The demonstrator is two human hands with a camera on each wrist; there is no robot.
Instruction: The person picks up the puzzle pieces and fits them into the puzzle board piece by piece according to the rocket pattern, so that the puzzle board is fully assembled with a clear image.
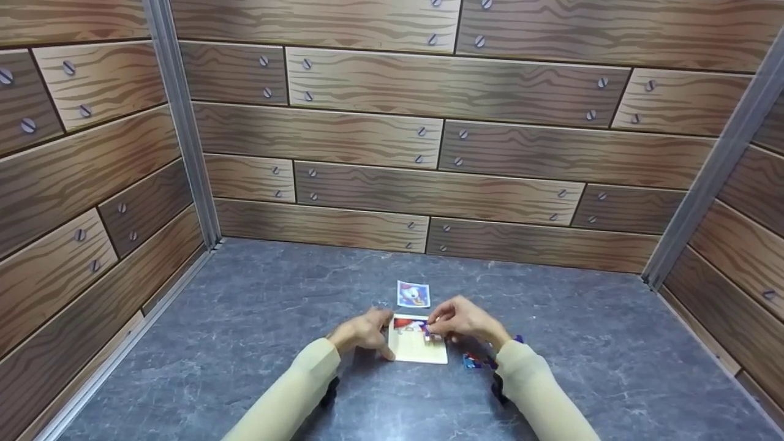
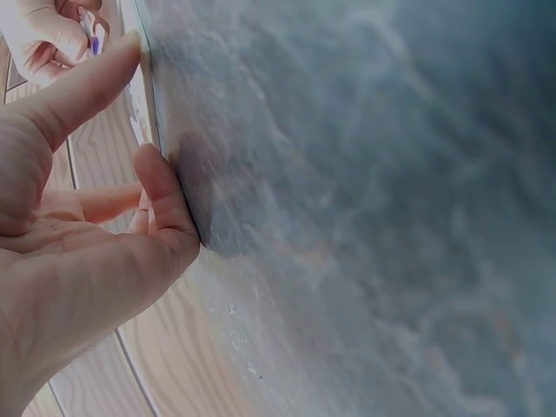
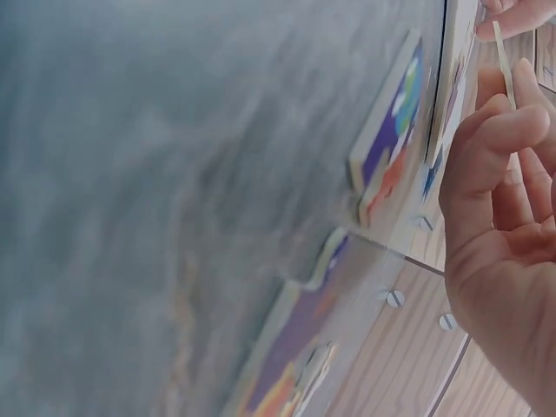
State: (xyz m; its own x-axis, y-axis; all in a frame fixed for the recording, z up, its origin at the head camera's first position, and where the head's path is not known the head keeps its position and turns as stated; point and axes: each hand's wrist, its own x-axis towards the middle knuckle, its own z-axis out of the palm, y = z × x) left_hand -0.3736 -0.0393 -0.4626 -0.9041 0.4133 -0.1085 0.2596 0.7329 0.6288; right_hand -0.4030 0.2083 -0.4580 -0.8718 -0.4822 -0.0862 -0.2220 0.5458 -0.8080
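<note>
A pale wooden puzzle board [image 1: 422, 353] lies flat on the table, with several coloured pieces fitted along its top part. My left hand [image 1: 367, 331] spreads along its left side, the thumb near the lower corner and the fingers near the upper one. The left wrist view shows the thumb and a bent finger [image 2: 165, 195] touching the board's edge. Above the board's right side, my right hand [image 1: 463, 320] pinches a thin puzzle piece [image 3: 503, 56] between thumb and fingers. In the head view the held piece is small and partly covered by the fingers.
Beyond the board lies a small picture card [image 1: 413, 294] in blue and white. Loose puzzle pieces [image 1: 474, 361] lie to the right, partly under my right wrist; the right wrist view shows a purple and orange piece [image 3: 391, 126] closer. Wood-patterned walls [image 1: 361, 135] enclose the grey table.
</note>
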